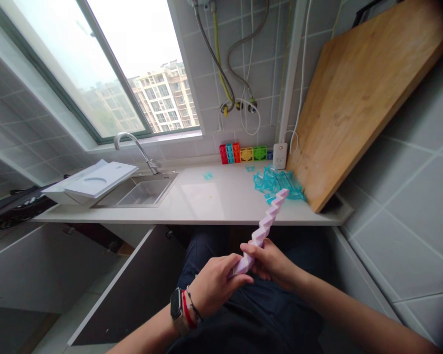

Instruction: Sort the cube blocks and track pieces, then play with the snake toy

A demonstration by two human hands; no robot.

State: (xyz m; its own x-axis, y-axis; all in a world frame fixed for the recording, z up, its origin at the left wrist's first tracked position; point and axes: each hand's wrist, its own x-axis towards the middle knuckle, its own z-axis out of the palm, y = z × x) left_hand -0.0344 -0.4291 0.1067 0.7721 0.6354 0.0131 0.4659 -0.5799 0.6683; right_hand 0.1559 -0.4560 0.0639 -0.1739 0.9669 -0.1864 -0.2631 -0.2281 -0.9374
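A lilac and pale snake puzzle (pixel 265 226), a zigzag stick of wedge-shaped segments, slants up and right above my lap. My left hand (pixel 217 280) closes around its lower end, with the thumb along the side. A little higher up, my right hand (pixel 271 261) grips it between thumb and curled fingers. Its upper part sticks out free past the counter's front edge. Both palms hide some of the lower segments.
On the white counter (pixel 192 206) lie crumpled translucent teal pieces (pixel 273 181). Coloured blocks (pixel 239 154) and a white box (pixel 279 155) stand by the wall. A wooden board (pixel 354 93) leans at right. Left are a sink (pixel 143 191), faucet (pixel 136 142) and white boxes (pixel 99 179). An open cabinet door (pixel 133 290) juts out below.
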